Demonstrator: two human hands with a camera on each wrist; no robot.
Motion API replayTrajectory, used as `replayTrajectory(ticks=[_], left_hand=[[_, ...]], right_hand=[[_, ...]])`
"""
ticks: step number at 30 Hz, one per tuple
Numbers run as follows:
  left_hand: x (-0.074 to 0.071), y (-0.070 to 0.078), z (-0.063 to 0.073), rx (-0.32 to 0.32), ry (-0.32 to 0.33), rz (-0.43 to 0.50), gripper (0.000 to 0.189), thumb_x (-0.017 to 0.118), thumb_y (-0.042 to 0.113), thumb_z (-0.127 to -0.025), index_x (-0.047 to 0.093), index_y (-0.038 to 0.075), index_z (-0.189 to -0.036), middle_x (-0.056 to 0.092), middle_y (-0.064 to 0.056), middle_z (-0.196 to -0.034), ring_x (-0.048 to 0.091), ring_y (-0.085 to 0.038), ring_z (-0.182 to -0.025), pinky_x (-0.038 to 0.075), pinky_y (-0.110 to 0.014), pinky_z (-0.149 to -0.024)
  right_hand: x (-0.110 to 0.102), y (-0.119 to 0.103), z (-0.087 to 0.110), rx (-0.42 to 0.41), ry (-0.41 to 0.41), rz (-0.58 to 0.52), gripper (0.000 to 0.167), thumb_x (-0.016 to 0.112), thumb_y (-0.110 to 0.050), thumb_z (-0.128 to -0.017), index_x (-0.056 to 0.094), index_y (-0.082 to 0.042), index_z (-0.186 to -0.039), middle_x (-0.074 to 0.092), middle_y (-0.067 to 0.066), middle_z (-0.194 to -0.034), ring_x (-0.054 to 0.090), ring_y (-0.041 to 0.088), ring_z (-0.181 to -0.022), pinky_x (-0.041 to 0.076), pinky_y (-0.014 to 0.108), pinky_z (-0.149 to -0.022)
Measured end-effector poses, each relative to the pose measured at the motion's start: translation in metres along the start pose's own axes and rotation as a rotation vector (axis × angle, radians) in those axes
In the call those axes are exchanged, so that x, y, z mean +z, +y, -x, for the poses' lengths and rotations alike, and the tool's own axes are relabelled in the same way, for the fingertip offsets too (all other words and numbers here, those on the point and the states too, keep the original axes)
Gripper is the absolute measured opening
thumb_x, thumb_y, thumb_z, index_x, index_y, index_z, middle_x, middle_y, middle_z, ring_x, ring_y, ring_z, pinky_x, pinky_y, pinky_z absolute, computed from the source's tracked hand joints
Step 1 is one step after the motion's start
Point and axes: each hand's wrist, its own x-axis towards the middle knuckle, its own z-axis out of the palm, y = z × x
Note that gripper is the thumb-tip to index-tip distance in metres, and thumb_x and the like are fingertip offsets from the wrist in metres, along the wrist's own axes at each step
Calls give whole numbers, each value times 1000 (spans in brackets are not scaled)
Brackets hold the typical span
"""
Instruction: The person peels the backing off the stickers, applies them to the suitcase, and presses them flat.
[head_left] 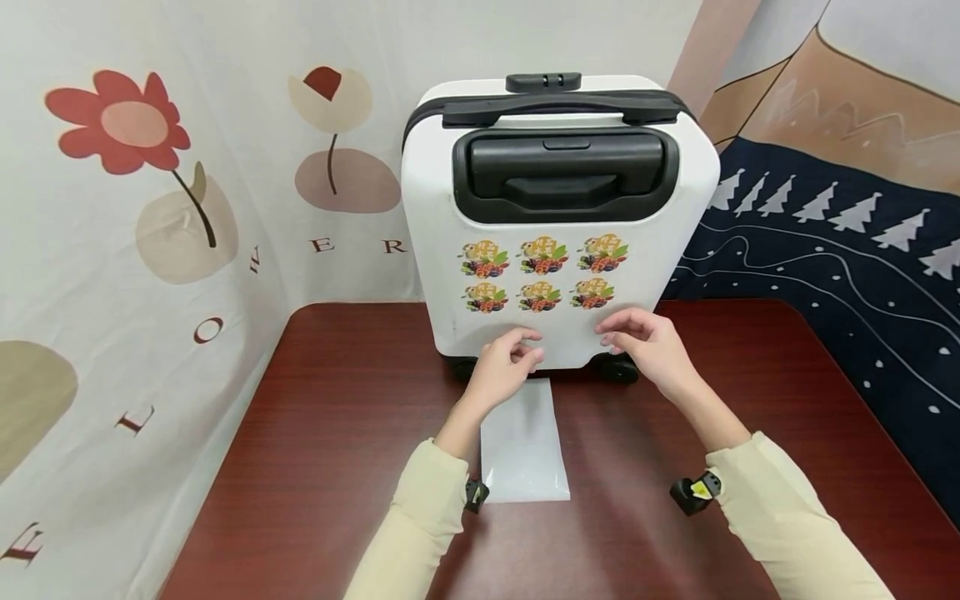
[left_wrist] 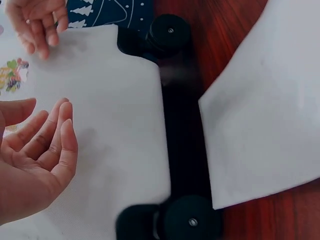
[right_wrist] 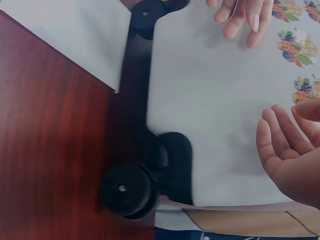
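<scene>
A white suitcase with a black handle recess stands upright on the table. Colorful fruit stickers sit on its front in two rows. My left hand is near the suitcase's lower middle, fingers loosely bent, with nothing seen in it. To the right, my right hand hovers by the lower right part of the front, thumb near the index finger and nothing visible between them. Both wrist views show the palms facing the white shell; whether any fingertip touches it I cannot tell.
A glossy white sheet lies on the reddish-brown table, just in front of the suitcase and partly behind my left forearm. Black wheels support the case. Printed cloth hangs behind and along the sides.
</scene>
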Motion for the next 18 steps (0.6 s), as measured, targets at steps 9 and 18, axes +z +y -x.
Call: replayTrajectory(ticks=[9, 18], left_hand=[[-8, -28, 13, -63, 24, -7, 27, 58, 14, -89, 60, 4, -114, 66, -11, -87, 64, -21, -74, 48, -27, -60], [-14, -49, 27, -99, 29, 8, 27, 59, 15, -89, 60, 3, -113, 66, -13, -86, 63, -22, -74, 48, -28, -61]], right_hand=[[9, 23, 13, 84, -53, -13, 16, 54, 1, -88, 59, 10, -101, 61, 23, -97, 61, 17, -79, 52, 30, -69], [18, 41, 27, 145, -91, -43, 17, 55, 1, -88, 57, 11, -101, 60, 29, -98, 62, 19, -79, 52, 31, -70]])
